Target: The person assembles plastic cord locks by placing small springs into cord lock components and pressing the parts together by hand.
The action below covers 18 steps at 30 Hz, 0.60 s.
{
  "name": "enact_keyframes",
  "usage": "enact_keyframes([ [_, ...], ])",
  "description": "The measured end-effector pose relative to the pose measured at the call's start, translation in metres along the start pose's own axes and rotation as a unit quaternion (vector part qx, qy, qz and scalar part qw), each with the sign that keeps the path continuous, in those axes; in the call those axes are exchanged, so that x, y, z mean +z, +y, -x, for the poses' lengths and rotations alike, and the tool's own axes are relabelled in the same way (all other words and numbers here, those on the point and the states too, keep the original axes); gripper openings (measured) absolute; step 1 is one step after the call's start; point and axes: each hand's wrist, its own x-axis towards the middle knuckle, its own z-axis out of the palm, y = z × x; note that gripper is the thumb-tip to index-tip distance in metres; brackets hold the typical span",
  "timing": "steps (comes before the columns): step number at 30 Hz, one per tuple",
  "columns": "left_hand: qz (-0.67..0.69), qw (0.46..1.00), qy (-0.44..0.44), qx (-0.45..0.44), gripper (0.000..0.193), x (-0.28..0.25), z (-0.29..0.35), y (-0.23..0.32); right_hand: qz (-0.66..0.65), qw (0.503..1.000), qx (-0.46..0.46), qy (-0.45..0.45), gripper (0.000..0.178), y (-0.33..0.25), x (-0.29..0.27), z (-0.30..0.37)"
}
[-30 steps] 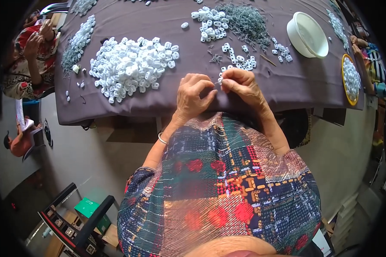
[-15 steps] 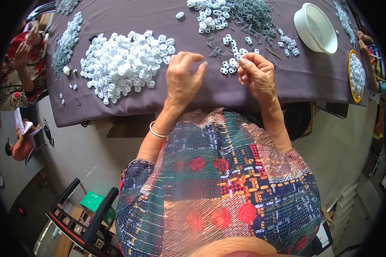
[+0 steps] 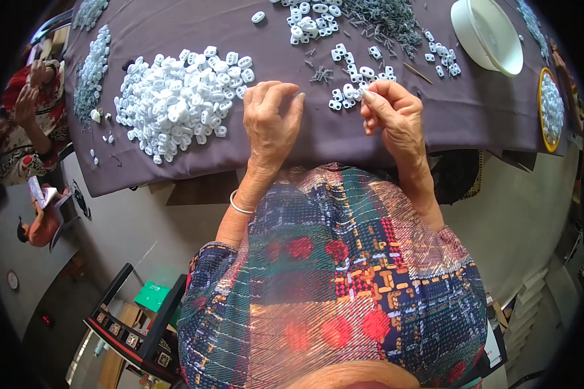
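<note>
My right hand (image 3: pixel 398 113) is closed in a pinch, thumb against forefinger, on a small white plastic piece (image 3: pixel 363 94) mostly hidden by the fingertips. Just beyond and left of it lies a loose cluster of white two-holed plastic pieces (image 3: pixel 348 91). My left hand (image 3: pixel 271 120) hovers over the table edge with fingers curved and thumb apart, nothing seen between them. Its knuckles are beside the right edge of a large heap of the same white two-holed pieces (image 3: pixel 182 97).
Grey small pegs (image 3: pixel 389 23) lie heaped at the far side, with a few strays (image 3: pixel 321 74) nearer. A thin brown stick (image 3: pixel 418 73), a white tub (image 3: pixel 480 39) and a yellow-rimmed basket (image 3: pixel 551 110) stand rightward. Another person's hands (image 3: pixel 32 97) show at far left.
The whole view has shifted slightly, so the table things sit differently in it. My left hand stays near the heap, and my right hand keeps its pinch with little movement.
</note>
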Motion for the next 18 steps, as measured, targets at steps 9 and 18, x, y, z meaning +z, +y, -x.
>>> enact_keyframes([
  [9, -0.022, 0.999, -0.031, 0.018, 0.014, -0.004, -0.022, 0.001, 0.040, 0.982, -0.173, 0.069, 0.007, -0.002, -0.019, 0.003],
  [18, -0.001, 0.996, -0.046, 0.071, 0.012, 0.021, -0.048, 0.021, 0.017, 0.984, -0.170, 0.047, 0.010, 0.015, -0.037, -0.004],
])
